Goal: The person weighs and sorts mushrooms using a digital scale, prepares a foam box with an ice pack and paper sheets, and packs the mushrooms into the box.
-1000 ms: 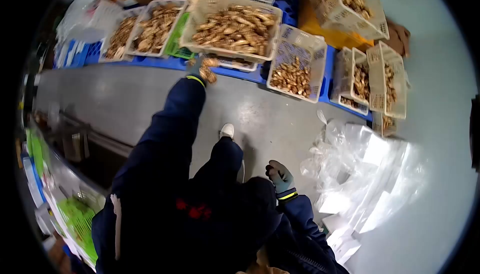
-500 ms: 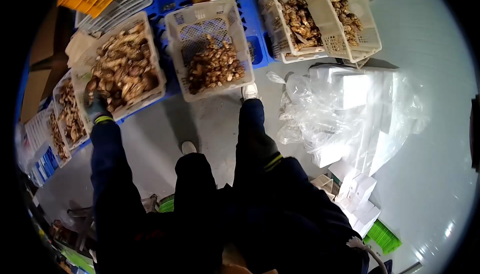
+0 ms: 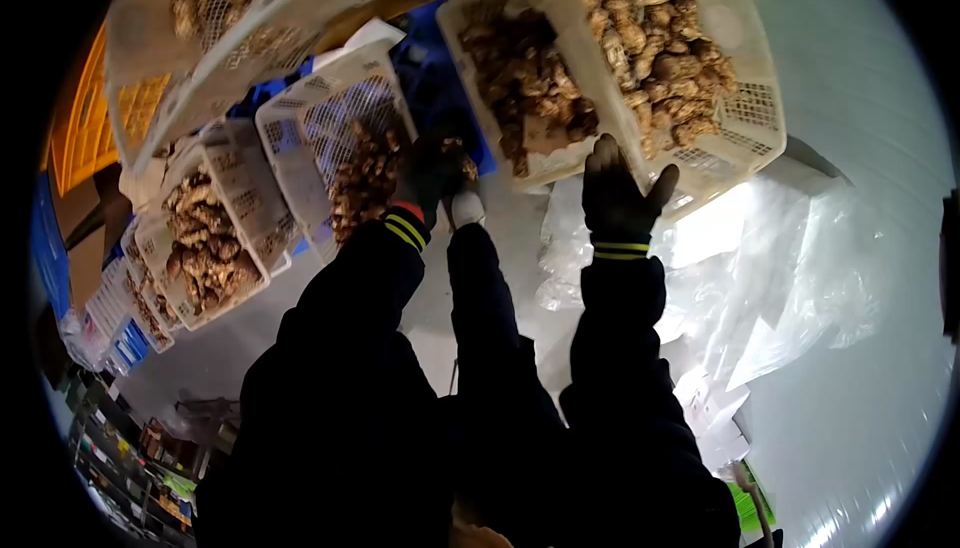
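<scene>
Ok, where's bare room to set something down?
Floor between the left sleeve and left crate; a narrow floor strip between the leg and right sleeve; the far end of the crate by the left hand. Crowded: the right crates and the plastic.

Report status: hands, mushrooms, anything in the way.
Left hand beside meshed crate, grip too dark to tell. Right hand open at right crate's edge. Mushrooms in both. Clear plastic beside right forearm.
</scene>
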`<state>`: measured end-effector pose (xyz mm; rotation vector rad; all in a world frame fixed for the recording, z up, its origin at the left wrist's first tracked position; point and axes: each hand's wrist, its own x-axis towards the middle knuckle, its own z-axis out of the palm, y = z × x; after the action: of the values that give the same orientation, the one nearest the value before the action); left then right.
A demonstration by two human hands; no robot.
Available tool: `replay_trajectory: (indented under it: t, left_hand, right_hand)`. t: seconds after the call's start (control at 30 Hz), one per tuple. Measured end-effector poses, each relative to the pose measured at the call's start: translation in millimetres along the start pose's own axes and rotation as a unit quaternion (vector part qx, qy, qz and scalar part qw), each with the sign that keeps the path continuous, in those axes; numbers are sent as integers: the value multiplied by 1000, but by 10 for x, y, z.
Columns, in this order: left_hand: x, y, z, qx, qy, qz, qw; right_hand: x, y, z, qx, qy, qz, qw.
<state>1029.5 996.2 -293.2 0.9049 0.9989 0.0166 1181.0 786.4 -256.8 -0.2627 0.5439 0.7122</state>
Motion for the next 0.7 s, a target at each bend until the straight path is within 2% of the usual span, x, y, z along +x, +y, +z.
replay_trajectory:
  t: [0.03,0.07,0.1,0.13,0.23,0.27,0.3,0.33,0.37,0.4,0.5,0.57,0.6,0.63,0.67,0.7]
  left_hand:
    - [151,-51,122,-40,-14,3,999]
    - [271,-80,200,-46,-48,1,998]
    - [369,-62,262,-51,-80,1,995]
    - [456,-65,311,-47,-80,4,996]
    - [643,-182,308,17,-39,-19,999]
    - [737,-231,262,21,-26,-58,998]
    - [728,-312,244,47,-17,-28,998]
    - [728,-410,217,75,-7,1,997]
    - [714,-401,245,75,3,-3,997]
    - [716,-339,279,72,7,-31,997]
    - [809,-398,299,44,32,-80,995]
    - [1040,-814,117,210,34,113,971]
    - [932,-681,244,304,69,197,930]
    - [846,-517,349,304,73,194,930]
    - [764,-340,439,344,57,229,909]
    - [708,-182,515,384,41,263,884]
  right_hand:
    - [127,-31,55,74,-83,34,993]
    - [195,-24,104,35,42,-76,996]
    - [248,-60,110,1,106,-146,983]
    - [320,-178,7,-31,126,-163,978]
    - [310,-490,114,-57,185,-119,974]
    - [328,-674,111,-35,83,-34,995]
    - [364,-680,183,-415,64,-144,896]
    - [401,-685,259,-716,145,-249,636]
    - [397,-564,615,-808,186,-280,485]
    - [515,-816,318,-663,149,-276,680]
    - [420,-691,496,-608,181,-281,720]
    - [331,-641,442,-749,180,-281,572]
    - [325,-659,367,-750,179,-277,573]
    - [329,-676,308,-700,185,-256,640]
    - [335,-725,268,-440,150,-183,866]
    - [339,-741,286,-110,174,-124,971]
